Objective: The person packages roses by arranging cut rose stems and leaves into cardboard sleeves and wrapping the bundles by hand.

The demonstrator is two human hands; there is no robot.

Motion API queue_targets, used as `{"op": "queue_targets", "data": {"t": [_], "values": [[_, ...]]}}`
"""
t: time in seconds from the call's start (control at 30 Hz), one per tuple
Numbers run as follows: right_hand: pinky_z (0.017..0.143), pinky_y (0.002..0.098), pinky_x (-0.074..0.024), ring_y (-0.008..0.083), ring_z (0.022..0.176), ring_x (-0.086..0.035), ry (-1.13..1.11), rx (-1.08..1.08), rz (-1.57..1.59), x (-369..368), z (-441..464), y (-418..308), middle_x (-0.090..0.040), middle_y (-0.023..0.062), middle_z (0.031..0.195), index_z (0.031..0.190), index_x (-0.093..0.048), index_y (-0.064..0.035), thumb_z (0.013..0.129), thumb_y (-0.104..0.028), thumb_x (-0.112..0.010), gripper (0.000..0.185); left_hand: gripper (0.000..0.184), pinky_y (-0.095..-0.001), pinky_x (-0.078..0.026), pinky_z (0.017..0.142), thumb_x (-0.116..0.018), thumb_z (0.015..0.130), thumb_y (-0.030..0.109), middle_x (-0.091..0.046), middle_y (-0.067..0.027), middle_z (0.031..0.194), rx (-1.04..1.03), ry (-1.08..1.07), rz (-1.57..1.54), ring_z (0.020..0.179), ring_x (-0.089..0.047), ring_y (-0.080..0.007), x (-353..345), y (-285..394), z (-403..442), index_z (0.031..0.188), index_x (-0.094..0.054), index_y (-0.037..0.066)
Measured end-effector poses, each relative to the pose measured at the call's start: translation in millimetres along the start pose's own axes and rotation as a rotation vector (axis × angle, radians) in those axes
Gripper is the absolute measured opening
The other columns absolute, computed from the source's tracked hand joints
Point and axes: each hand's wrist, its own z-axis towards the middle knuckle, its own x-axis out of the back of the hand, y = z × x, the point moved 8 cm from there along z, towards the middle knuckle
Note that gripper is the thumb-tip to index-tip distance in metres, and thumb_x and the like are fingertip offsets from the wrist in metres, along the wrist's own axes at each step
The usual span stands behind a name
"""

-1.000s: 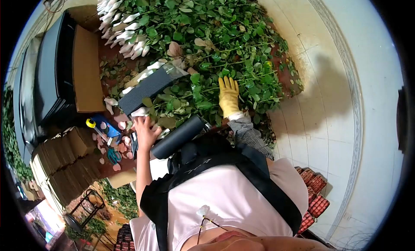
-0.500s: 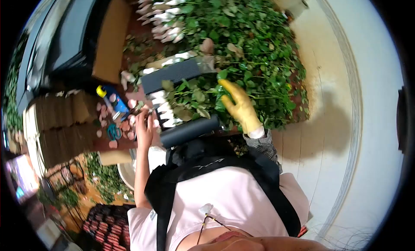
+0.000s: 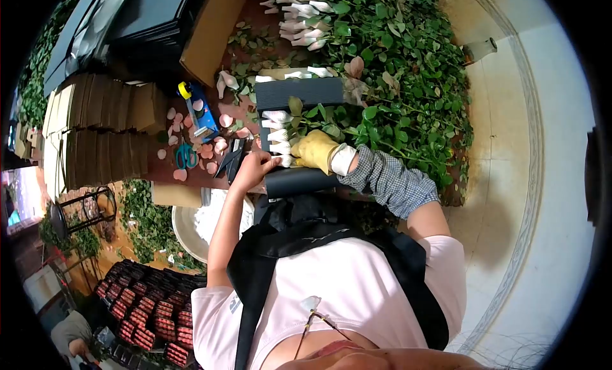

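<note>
- Near the near edge of the surface [image 3: 224,108], a short row of white buds [image 3: 278,136], side by side, with stems toward the right edge.
- Left hand [image 3: 251,170], bare, at the left end of the nearest bud; thumb out over its tip, other fingers bent close together (cannot tell about any firm pinch).
- Right hand [image 3: 317,152], in a yellow glove, at the stem side of the same bud; fingers curled downward, tips partly hidden, so impossible to tell between a pinch and a mere touch.
- Just on the near side of both hands, along the near edge, a black roll [image 3: 301,182].
- On the far side of the row, a ridged card [image 3: 299,93], with more white buds along its far edge.
- Toward the right edge and far right corner, a thick spread of leafy stems [image 3: 408,108].
- Just left of the left hand, a black tool [image 3: 233,157] (exact kind unclear).
- Farther left, teal scissors [image 3: 186,156], a blue tool [image 3: 204,118] with a yellow end, and scattered pink petals [image 3: 206,151].
- At the left edge, stacked cardboard [image 3: 105,156].
- Below the near edge, toward its left corner, a pale tub [image 3: 185,228].
</note>
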Motion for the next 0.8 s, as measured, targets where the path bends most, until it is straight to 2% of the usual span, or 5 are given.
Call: {"op": "queue_targets", "data": {"t": [0.2,0.4,0.5,0.63,0.8], "values": [[0.077,0.0431,-0.0544,0.0298,0.091,-0.069,0.026,0.028,0.079,-1,-5,9,-0.073,0.0094,0.098,0.105,-0.072,-0.0140,0.087,-0.033,-0.062,0.027,0.034,-0.0371,-0.044,0.065,-0.070,0.091,0.027,-0.052,-0.0101,0.072,-0.393,0.164,-0.197,0.067,-0.052,-0.0227,11,23,-8,0.081,-0.061,-0.004],[0.076,0.0450,-0.0528,0.0349,0.085,-0.068,0.301,0.220,0.432,1,-21,20,-0.071,0.0153,0.092,0.105,-0.070,-0.0105,0.087,-0.034,-0.066,0.030,0.021,-0.0316,-0.047,0.073,-0.064,0.096,0.021,-0.064,-0.0082,0.092,-0.072,-0.315,-0.153,0.081,-0.057,-0.0140,-16,7,11,0.093,-0.068,0.000],[0.078,0.0437,-0.0530,0.0348,0.087,-0.068,0.318,0.266,0.488,2,-23,22,-0.071,0.0147,0.095,0.108,-0.069,-0.0093,0.087,-0.032,-0.066,0.031,0.037,-0.0229,-0.048,0.082,-0.062,0.098,0.025,-0.066,0.0006,0.103,0.103,-0.390,-0.724,0.089,-0.058,-0.0077,-26,1,9,0.124,-0.062,-0.001],[0.076,0.0416,-0.0545,0.0306,0.088,-0.069,0.087,0.087,0.206,8,-22,11,-0.073,0.0107,0.097,0.107,-0.072,-0.0114,0.087,-0.028,-0.065,0.028,0.022,-0.0240,-0.047,0.078,-0.058,0.098,0.021,-0.065,-0.0015,0.099,-0.062,-0.351,-0.433,0.085,-0.057,-0.0077,-26,-1,8,0.093,-0.066,0.002],[0.068,0.0425,-0.0561,0.0255,0.088,-0.072,-0.098,-0.038,-0.028,-22,12,12,-0.075,0.0048,0.099,0.100,-0.076,-0.0161,0.084,-0.029,-0.065,0.023,0.022,-0.0260,-0.045,0.069,-0.053,0.099,0.016,-0.064,-0.0023,0.096,-0.317,0.298,-0.381,0.076,-0.053,-0.0102,34,-17,-27,0.085,-0.062,0.002]]}}
